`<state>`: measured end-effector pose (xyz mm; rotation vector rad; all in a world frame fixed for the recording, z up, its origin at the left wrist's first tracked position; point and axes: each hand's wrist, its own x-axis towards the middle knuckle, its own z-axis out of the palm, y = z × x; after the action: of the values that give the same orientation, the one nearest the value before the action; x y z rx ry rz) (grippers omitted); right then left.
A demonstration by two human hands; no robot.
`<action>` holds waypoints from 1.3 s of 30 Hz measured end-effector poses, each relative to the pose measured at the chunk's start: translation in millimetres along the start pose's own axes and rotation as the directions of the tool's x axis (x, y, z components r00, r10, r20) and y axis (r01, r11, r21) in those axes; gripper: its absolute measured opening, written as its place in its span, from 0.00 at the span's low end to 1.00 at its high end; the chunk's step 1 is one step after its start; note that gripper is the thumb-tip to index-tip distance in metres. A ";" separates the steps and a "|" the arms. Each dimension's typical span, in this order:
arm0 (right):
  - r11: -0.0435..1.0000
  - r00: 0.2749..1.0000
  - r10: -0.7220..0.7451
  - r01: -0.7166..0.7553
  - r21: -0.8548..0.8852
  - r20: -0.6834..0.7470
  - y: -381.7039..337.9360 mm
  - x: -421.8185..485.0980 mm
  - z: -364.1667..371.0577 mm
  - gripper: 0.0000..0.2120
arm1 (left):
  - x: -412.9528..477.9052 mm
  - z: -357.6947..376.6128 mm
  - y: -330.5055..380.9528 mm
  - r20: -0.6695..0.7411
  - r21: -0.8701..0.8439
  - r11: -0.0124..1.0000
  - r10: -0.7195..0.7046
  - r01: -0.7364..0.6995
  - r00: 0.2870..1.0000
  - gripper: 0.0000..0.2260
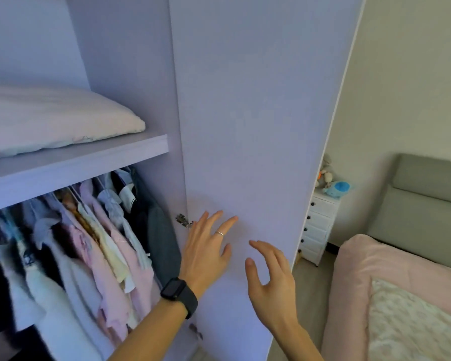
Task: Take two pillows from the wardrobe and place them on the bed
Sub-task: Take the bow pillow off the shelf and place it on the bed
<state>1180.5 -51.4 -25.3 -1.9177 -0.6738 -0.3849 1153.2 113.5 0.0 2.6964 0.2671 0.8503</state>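
A white pillow (50,121) lies on the upper shelf (89,162) of the open wardrobe, at the left. Whether a second pillow lies beneath or behind it I cannot tell. My left hand (206,251), with a ring and a black watch on the wrist, is spread open in front of the inner face of the open wardrobe door (245,126). My right hand (271,282) hovers beside it with fingers apart and curled, holding nothing. The bed (391,282) with pink bedding and a grey headboard is at the lower right.
Several clothes (89,256) hang under the shelf. A door hinge (184,220) sits just left of my left hand. A white drawer chest (318,227) with soft toys (333,183) on top stands between the door's edge and the bed.
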 end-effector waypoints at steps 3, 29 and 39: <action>0.996 0.986 -0.085 0.084 0.010 0.146 -16.7 -7.7 37.3 0.12 | -34.2 -28.2 -37.5 -0.027 0.019 0.985 -0.172 0.172 0.985 0.23; 0.715 0.560 -0.599 0.696 0.067 0.572 -258.9 345.1 290.5 0.39 | 59.4 -347.2 -243.1 -0.418 0.629 0.428 -0.517 0.649 0.747 0.43; 0.735 0.517 -0.506 0.677 0.032 0.690 -222.7 353.1 339.2 0.35 | 60.3 -325.1 -277.1 -0.454 0.609 0.259 -0.661 0.750 0.597 0.26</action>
<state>1313.7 426.4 182.6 -1.9930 -1.8973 -0.1883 988.4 463.1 191.8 2.5923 2.1571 0.6205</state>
